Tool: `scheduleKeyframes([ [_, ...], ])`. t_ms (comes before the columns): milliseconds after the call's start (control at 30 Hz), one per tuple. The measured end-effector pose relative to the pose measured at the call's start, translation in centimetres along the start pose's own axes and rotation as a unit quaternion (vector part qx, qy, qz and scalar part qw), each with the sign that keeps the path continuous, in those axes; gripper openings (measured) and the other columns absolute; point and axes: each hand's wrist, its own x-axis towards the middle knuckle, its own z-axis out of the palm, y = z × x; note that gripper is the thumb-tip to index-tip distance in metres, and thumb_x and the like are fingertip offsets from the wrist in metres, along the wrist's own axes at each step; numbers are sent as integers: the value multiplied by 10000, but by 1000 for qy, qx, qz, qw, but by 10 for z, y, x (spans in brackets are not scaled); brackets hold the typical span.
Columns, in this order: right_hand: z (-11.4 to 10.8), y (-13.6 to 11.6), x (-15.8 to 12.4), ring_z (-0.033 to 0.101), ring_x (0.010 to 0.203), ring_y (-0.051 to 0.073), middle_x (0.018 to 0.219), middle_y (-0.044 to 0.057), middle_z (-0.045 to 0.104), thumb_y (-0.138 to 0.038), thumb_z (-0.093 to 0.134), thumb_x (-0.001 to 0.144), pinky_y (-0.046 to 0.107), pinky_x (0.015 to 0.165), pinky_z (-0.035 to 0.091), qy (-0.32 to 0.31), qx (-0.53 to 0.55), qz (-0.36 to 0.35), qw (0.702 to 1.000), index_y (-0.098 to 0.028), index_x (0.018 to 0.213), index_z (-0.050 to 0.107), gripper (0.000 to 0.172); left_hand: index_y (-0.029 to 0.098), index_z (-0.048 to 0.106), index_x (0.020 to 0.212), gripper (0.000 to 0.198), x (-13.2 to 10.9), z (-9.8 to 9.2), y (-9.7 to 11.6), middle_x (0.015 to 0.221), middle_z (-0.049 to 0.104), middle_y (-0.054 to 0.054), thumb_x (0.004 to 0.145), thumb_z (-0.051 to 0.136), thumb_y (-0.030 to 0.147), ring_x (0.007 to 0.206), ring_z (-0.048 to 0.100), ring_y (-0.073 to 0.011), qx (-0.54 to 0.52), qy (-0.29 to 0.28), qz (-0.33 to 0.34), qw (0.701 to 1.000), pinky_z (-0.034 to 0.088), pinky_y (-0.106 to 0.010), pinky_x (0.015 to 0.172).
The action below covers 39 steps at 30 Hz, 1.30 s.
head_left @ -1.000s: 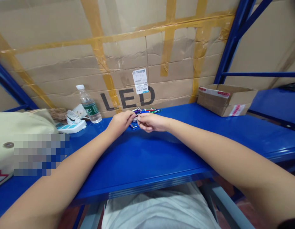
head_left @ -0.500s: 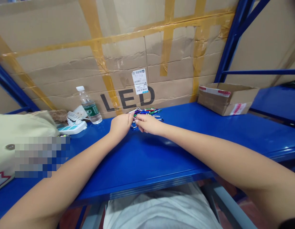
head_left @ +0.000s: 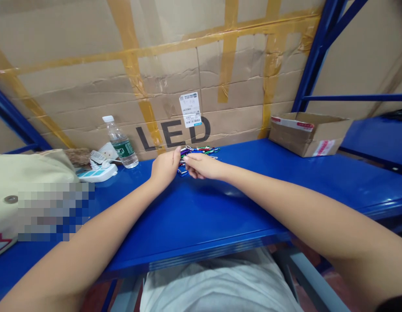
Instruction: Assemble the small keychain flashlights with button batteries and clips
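Several small shiny coloured metal pieces [head_left: 205, 150], blue, red, green and silver, lie in a cluster on the blue tabletop [head_left: 201, 216] near the cardboard. My left hand [head_left: 166, 167] is at the cluster's left side, its fingers closed and mostly turned away from view. Just right of it, my right hand [head_left: 201, 165] has thumb and fingers pinched together in front of the pieces. What either hand grips is too small or hidden to make out.
A water bottle [head_left: 122, 145] and a white power strip [head_left: 98, 173] stand at the left, beside a pale bag [head_left: 34, 171]. An open cardboard box [head_left: 306, 134] sits at the back right. Behind the table rises a large taped carton [head_left: 168, 86].
The thin silver piece that showed at my left fingertips is no longer visible there. Both hands have shifted only slightly and stay close together.
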Motion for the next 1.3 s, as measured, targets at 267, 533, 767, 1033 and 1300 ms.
scheduleKeyframes([
  [267, -3, 3, -5, 514, 705, 166, 767, 65, 598, -296, 316, 976, 283, 667, 326, 69, -380, -114, 915, -173, 734, 495, 326, 187, 526, 569, 571, -3, 1, 7, 609, 617, -58, 969, 192, 421, 611, 565, -191, -64, -31, -22, 997, 314, -256, 538],
  [533, 21, 5, -2, 402, 408, 93, 433, -41, 444, -318, 261, 988, 218, 482, 330, 68, 49, 30, 996, -187, 646, 442, 409, 183, 628, 666, 585, -7, -4, 6, 702, 683, -85, 976, 198, 431, 672, 607, -208, 65, 13, 20, 998, 284, -255, 523],
  [767, 24, 1, 0, 167, 293, 62, 349, -76, 361, -346, 188, 990, 166, 341, 183, -48, 361, 154, 919, -203, 682, 387, 394, 153, 664, 760, 545, -3, -8, 2, 811, 704, -126, 970, 226, 398, 788, 638, -253, 128, 25, 79, 988, 322, -264, 567],
  [1033, 16, 1, 2, 264, 294, 68, 364, -41, 412, -399, 247, 983, 176, 301, 197, 14, 244, 150, 958, -192, 639, 421, 438, 181, 647, 731, 565, -2, -6, 7, 727, 686, -89, 979, 194, 409, 701, 626, -226, 64, -15, 9, 998, 299, -263, 530],
  [1300, 26, 2, 1, 251, 301, 64, 341, -58, 369, -345, 268, 986, 175, 328, 183, 58, 262, 124, 955, -191, 625, 393, 412, 164, 672, 796, 553, -5, -10, 12, 797, 707, -92, 986, 197, 374, 775, 649, -227, 141, -23, 33, 989, 331, -260, 546],
])
